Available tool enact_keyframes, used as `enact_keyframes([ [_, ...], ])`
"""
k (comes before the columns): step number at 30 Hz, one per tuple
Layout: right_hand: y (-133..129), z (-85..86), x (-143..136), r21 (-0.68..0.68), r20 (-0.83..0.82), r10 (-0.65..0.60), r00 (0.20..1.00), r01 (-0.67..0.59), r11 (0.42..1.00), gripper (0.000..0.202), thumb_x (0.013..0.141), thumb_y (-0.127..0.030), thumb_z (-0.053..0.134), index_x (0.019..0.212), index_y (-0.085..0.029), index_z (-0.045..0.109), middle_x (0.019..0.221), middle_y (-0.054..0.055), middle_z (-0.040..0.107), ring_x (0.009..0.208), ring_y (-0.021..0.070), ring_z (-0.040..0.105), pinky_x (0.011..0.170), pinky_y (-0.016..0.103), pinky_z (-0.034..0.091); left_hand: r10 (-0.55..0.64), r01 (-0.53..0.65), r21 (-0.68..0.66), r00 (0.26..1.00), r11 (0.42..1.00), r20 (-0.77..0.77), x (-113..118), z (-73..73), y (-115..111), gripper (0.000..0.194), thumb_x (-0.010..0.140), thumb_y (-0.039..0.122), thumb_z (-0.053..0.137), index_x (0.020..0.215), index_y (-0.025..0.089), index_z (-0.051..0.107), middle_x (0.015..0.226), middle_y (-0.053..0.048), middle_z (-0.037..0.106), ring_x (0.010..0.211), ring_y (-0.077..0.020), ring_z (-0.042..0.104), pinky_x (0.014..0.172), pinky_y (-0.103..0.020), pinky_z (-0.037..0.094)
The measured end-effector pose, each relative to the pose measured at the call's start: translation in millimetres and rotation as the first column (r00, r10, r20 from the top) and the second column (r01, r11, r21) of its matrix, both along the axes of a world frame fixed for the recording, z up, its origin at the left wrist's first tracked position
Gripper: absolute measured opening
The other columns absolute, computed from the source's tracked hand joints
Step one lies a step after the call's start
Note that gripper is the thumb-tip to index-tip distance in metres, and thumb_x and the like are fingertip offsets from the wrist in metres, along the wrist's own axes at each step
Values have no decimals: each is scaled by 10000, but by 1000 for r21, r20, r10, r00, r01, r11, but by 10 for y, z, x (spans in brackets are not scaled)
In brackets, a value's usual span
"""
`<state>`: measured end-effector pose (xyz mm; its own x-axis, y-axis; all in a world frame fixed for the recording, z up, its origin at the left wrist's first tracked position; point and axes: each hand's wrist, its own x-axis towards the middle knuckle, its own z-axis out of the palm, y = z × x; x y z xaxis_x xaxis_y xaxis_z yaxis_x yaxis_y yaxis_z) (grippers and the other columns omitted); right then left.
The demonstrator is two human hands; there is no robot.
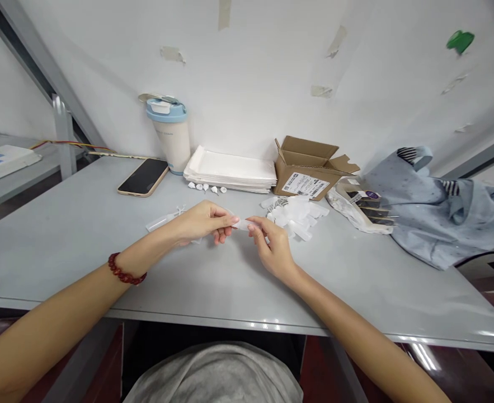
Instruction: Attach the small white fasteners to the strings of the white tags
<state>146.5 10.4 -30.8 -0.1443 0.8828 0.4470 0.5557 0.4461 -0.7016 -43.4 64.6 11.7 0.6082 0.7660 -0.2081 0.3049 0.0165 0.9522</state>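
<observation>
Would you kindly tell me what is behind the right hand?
Behind the right hand lies a pile of translucent pieces, with the open box beyond it. The hand covers part of the table; anything hidden there cannot be seen.

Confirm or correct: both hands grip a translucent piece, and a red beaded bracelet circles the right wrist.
Wrong wrist: the head view shows the red beaded bracelet circling the left one. The left hand and right hand do grip the translucent piece.

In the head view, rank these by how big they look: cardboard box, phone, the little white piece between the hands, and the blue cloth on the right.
Largest to smallest:
1. Blue cloth, cut off at right
2. Cardboard box
3. Phone
4. White piece, partly covered
</observation>
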Motion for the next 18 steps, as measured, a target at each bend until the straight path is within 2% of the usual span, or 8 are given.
enact_keyframes([
  [4,6,30,10,-77,-50,3,999,-7,997,288,949,-326,405,953,-158,639,674,17,597,608,129,551,597,257,439,-21,20,113,1000,993,15,19,22,-8,242,759,386,694,816,151,682,700,-18,655,631,-125,590,653,-262,500],
  [8,14,22,10,-78,-75,-15,997,9,997,282,947,-332,411,990,-163,632,722,28,622,620,130,556,599,256,442,-7,5,68,1000,998,30,29,16,-11,292,764,434,676,823,148,681,776,-41,669,662,-139,602,636,-273,511],
  [11,10,0,6,-40,-50,-17,999,15,999,269,944,-318,417,1043,-163,612,781,44,642,634,133,558,614,264,446,-7,7,-1,1000,1000,-18,25,4,-5,399,827,512,573,764,129,665,707,-55,663,592,-139,602,567,-266,492],
  [13,6,-9,7,-14,-26,-12,1000,11,1000,267,945,-309,413,1060,-162,605,795,49,640,635,133,552,618,268,442,-10,10,-12,1000,1000,-16,22,-3,-1,412,848,507,544,736,124,647,653,-45,646,553,-128,590,547,-255,475],
  [15,4,-9,12,-7,-20,-1,1000,1,1000,273,949,-314,402,1051,-161,603,773,43,625,623,131,539,610,266,432,-23,23,16,1000,1000,-4,25,-7,-2,378,848,467,557,718,121,635,634,-35,636,542,-120,582,552,-246,469],
  [18,11,3,22,-47,-58,19,998,-22,999,308,956,-352,377,995,-156,611,689,18,569,589,122,500,580,258,403,-40,42,138,999,989,-22,39,-13,-27,339,848,414,562,686,123,622,620,-24,626,553,-120,583,570,-241,466],
])
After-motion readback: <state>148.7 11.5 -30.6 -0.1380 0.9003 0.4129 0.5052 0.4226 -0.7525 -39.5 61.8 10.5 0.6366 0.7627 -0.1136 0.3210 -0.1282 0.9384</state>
